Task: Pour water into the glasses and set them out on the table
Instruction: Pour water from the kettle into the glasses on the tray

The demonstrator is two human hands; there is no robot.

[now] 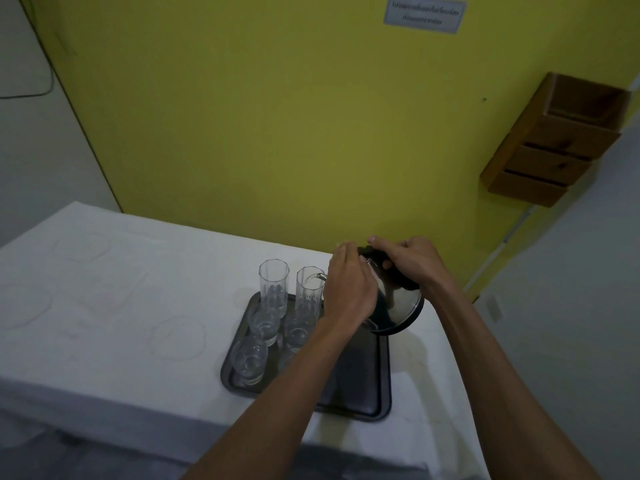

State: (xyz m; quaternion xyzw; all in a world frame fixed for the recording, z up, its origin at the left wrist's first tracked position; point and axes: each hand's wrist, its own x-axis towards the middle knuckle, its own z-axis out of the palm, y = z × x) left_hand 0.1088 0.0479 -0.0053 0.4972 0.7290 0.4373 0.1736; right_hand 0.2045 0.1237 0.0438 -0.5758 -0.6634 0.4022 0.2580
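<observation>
A shiny steel kettle (398, 303) with a black handle is tipped to the left over a dark tray (360, 386). Its spout reaches the rim of the far right tall glass (309, 299). My right hand (412, 261) grips the kettle's black handle. My left hand (349, 289) presses flat on the kettle's body by the lid. Another tall glass (273, 289) stands at the tray's far left. A shorter glass (250, 358) sits at the near left. More glasses behind my left forearm are partly hidden.
The tray lies on a table with a white cloth (121, 306) that shows faint ring stains. A yellow wall (277, 116) rises right behind the table. A wooden wall rack (554, 143) hangs at the right. The table's near edge runs below the tray.
</observation>
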